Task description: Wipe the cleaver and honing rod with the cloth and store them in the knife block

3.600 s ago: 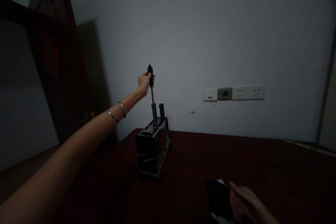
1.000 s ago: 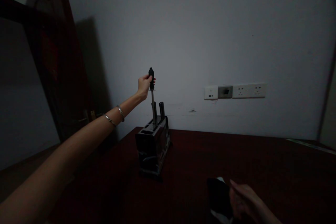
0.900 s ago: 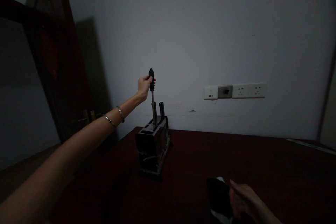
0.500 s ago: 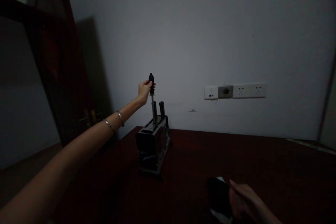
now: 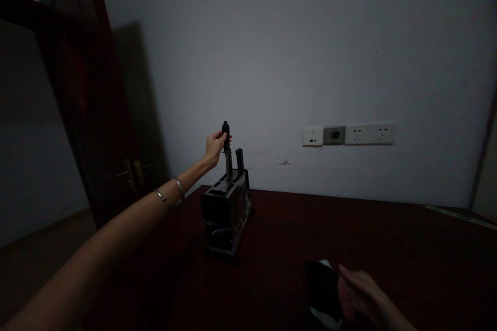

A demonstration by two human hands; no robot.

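My left hand (image 5: 216, 147) is closed around the black handle of a sharpening steel (image 5: 225, 137), held upright. Its metal rod runs down into the top of a dark knife block (image 5: 217, 222) with shiny, marked sides. Another black-handled knife (image 5: 240, 161) stands in the block, just right of the rod. At the lower right, my right hand (image 5: 359, 292) is curled with its thumb on top. Against its fingers is a flat, dark thing with whitish edges (image 5: 323, 289), whose kind I cannot make out in the dim light.
The knife block stands toward the left of a dark reddish table (image 5: 349, 232), which meets a pale wall (image 5: 272, 62). Socket plates (image 5: 355, 134) are on the wall. A dark door with a metal handle (image 5: 139, 171) is at the left.
My left hand has lowered the sharpening steel, and less of its rod shows above the block. My right hand and the dark thing have hardly moved.
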